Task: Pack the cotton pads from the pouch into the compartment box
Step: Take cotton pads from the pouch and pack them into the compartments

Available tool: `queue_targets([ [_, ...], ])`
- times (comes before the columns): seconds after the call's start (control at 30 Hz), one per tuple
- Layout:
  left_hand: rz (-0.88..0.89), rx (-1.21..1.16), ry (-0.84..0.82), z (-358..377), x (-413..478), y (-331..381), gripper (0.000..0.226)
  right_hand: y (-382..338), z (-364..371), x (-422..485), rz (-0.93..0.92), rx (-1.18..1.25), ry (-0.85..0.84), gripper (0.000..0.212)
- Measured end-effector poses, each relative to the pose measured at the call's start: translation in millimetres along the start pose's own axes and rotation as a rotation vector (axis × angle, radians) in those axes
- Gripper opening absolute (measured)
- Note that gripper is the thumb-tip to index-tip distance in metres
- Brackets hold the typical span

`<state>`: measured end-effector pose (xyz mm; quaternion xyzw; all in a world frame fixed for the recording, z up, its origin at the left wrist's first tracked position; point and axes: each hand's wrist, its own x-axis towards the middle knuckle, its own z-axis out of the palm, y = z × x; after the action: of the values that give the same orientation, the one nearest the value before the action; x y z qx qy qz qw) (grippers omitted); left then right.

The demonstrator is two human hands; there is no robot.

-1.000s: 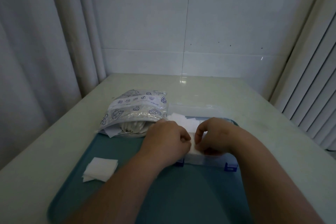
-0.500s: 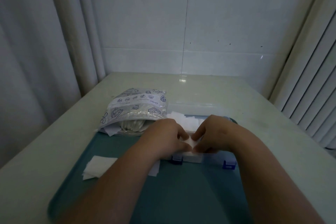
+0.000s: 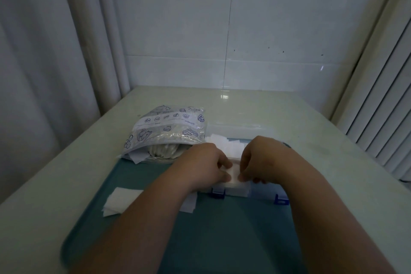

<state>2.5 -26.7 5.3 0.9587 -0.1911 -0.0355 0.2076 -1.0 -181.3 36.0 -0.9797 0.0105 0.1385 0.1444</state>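
A clear compartment box (image 3: 235,192) with blue latches stands on the teal tray, its lid lying open behind it. My left hand (image 3: 200,167) and my right hand (image 3: 262,160) meet over a front compartment. Their bent fingertips pinch and hold down a white cotton pad (image 3: 234,176) there. More pads (image 3: 224,145) fill the box's rear part. The printed pouch (image 3: 169,131) lies left of the box with its mouth towards me and pads showing inside.
A small stack of loose pads (image 3: 120,202) lies on the left of the teal tray (image 3: 222,240). Another pad (image 3: 189,206) sits under my left wrist. The tray rests on a pale table with a tiled wall behind, a curtain at the left and blinds at the right.
Both hands have lowered the pad from just above the box down into the front compartment, and their fingertips have drawn closer together over it.
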Motion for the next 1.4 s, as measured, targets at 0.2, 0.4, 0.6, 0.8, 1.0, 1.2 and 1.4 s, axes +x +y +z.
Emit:
queue_targets([
  [0.2,0.003,-0.229,0.075,-4,-9,-12,0.024,2,-1,2,-0.034,0.008,0.119,0.031],
  [0.4,-0.026,-0.373,0.179,-30,-18,-33,0.02,-14,3,-9,-0.204,0.099,0.287,0.014],
  [0.6,-0.125,-0.17,0.121,-46,-41,-60,0.026,-45,27,-15,-0.482,0.086,0.374,0.019],
  [0.8,-0.261,0.04,-0.034,-54,-66,-91,0.027,-65,44,-13,-0.684,-0.337,0.365,0.019],
  [1.0,-0.307,0.201,-0.282,-63,-89,-101,0.047,-70,61,-11,-0.657,-0.528,0.22,0.031],
  [1.2,-0.335,0.366,-0.329,-53,-87,-96,0.047,-77,63,-12,-0.57,-0.506,0.102,0.031],
  [1.4,-0.318,0.328,-0.309,-51,-86,-96,0.029,-77,64,-16,-0.574,-0.506,0.107,0.033],
])
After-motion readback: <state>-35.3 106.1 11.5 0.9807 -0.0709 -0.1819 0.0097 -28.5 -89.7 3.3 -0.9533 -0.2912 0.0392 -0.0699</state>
